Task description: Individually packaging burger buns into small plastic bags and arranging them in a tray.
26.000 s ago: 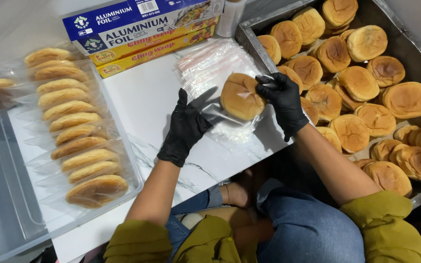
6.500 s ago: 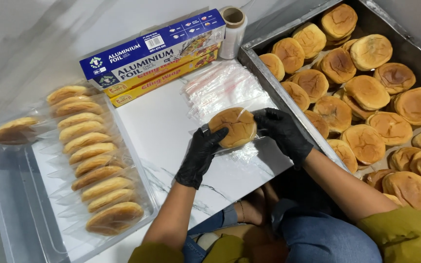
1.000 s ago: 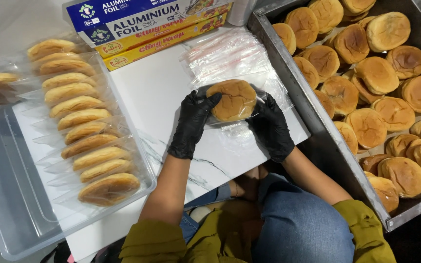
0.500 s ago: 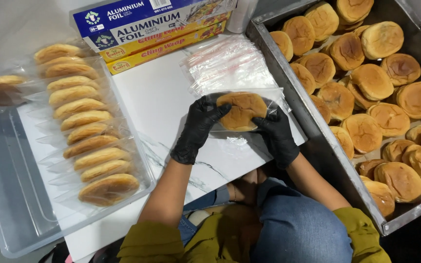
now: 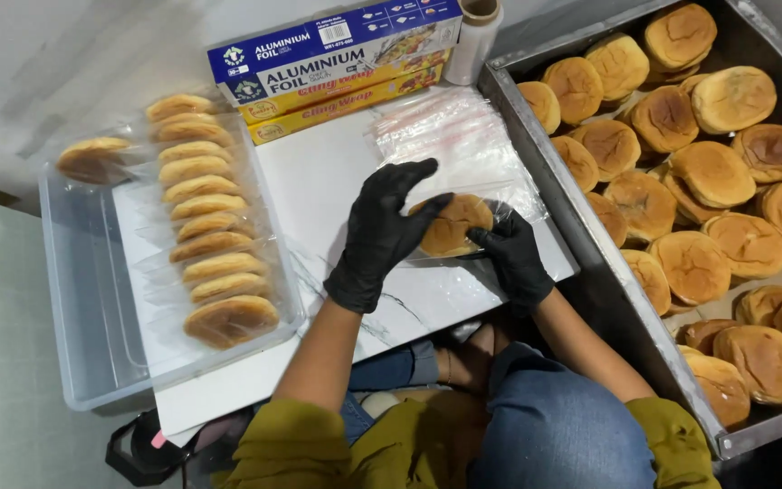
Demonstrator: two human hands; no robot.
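Both my hands wear black gloves. My left hand (image 5: 378,235) rests flat on the left side of a round golden bun (image 5: 452,224) that lies inside a clear plastic bag (image 5: 492,205) on the white marble board (image 5: 337,181). My right hand (image 5: 511,255) grips the bag's lower right edge beside the bun. A stack of empty clear bags (image 5: 445,136) lies just beyond the bun.
A clear plastic bin (image 5: 83,308) at the left holds a row of bagged buns (image 5: 205,244). Blue and yellow boxes of foil and wrap (image 5: 337,68) and a roll (image 5: 474,36) lie at the board's far edge. A metal tray (image 5: 545,154) of several loose buns (image 5: 708,172) stands at the right.
The bun has gone down flat onto the board inside its bag. My left hand has spread over its left side and my right hand has slid to the bag's lower right edge.
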